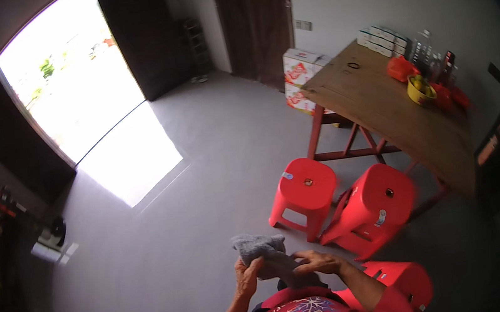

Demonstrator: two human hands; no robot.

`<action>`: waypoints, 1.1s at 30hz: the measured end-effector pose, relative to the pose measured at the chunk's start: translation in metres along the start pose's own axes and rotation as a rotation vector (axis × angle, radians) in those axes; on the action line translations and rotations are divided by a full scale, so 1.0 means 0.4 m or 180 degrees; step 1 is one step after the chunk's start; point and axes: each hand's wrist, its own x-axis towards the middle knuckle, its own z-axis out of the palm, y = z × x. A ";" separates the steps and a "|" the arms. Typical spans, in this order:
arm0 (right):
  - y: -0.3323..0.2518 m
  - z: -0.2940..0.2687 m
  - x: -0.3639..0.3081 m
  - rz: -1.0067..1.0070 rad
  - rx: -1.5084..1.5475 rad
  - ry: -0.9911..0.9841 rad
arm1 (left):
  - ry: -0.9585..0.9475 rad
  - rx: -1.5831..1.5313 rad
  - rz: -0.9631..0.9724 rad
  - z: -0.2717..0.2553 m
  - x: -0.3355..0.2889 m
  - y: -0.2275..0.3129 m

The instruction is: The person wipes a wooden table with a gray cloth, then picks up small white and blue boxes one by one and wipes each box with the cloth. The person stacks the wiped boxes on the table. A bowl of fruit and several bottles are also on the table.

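Observation:
A crumpled grey cloth (261, 247) is held in front of my body, low in the head view. My left hand (247, 276) grips its left side, thumb lying over the fabric. From the right, my right hand (316, 262) pinches the cloth's other side, where a darker part hangs down. Folds of the fabric hide some of my fingertips. Just beyond my right hand stand two red plastic stools, a nearer-left one (305, 185) and one beside it (382, 201).
Another red stool (405, 277) is close to my right arm. A wooden table (374, 92) at the right carries a yellow bowl of fruit (421, 92), red bags, bottles and stacked packs (381, 42). Cartons (303, 76) stand by its far end. An open doorway (72, 78) lies far left.

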 end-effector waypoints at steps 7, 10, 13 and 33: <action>-0.030 -0.149 0.302 -0.0139 0.0736 0.0287 | 0.0557 -0.0610 -0.0126 -0.038 0.364 0.098; -0.108 -0.207 0.379 -0.1297 0.0840 0.1016 | 0.0286 -0.0349 -0.0276 -0.090 0.532 0.127; -0.228 -0.267 0.429 -0.1472 0.2046 0.0984 | -0.0256 0.0114 -0.1037 -0.128 0.688 0.168; -0.518 -1.012 0.461 -0.2003 -0.1281 0.5830 | -0.1575 0.1377 -0.1634 0.031 1.492 0.262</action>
